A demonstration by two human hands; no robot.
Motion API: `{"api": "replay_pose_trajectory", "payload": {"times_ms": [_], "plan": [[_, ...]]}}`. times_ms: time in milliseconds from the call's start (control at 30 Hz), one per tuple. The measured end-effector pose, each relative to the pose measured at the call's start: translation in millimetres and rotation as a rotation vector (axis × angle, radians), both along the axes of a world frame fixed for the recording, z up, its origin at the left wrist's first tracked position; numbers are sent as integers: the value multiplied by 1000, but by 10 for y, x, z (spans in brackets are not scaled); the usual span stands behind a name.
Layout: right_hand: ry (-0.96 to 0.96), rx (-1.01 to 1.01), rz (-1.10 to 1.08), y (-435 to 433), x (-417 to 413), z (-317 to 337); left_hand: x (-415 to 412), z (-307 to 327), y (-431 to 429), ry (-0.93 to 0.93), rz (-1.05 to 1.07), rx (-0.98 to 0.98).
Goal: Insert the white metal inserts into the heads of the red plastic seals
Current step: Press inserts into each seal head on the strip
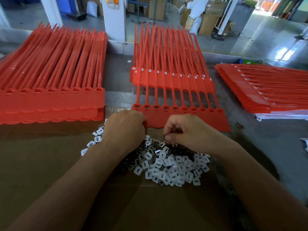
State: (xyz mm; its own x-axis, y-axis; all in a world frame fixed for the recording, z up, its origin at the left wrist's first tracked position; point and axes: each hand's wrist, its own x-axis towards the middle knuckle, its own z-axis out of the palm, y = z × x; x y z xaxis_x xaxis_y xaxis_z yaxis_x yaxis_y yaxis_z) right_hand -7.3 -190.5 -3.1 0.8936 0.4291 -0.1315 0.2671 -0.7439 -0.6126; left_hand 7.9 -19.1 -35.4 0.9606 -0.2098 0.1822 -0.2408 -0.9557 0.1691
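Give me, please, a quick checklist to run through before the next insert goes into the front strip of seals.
1. Front strip of seals steadied: left hand holds its near corner. Ok.
2. Insert picked: right hand pinches a small piece, kind unclear. Cannot tell.
3. Pile of inserts close under both hands. Ok.
4. Strip's heads facing up. Ok.
5. Which heads are already filled: too blurred. Cannot tell.

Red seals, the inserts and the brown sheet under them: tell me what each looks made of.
Red seals: moulded plastic, smooth with a slight sheen, thin straps splaying unevenly. Inserts: matte white faces that look like plastic; dark ones among them may be metal, unclear. Brown sheet: likely cardboard by its flat brown colour, though faintly glossy.
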Motion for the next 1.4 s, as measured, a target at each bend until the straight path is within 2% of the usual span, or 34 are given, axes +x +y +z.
{"api": "replay_pose_trajectory", "payload": {"times_ms": [400,567,700,900,1033,1400], "plan": [[45,141,-41,-83,3,7,-10,11,3,12,-4,-17],[-16,118,-44,-122,20,5,-10,17,0,15,1,-11],[-111,110,-140,-202,101,7,-10,19,-2,20,-2,-12],[-233,182,-400,-407,348,-50,-11,21,12,20,-4,-12],[-198,210,-502,-481,507,-104,-10,22,1,26,-4,-17],[-127,154,-514,-428,646,-209,-14,18,2,18,-1,-27]]}}
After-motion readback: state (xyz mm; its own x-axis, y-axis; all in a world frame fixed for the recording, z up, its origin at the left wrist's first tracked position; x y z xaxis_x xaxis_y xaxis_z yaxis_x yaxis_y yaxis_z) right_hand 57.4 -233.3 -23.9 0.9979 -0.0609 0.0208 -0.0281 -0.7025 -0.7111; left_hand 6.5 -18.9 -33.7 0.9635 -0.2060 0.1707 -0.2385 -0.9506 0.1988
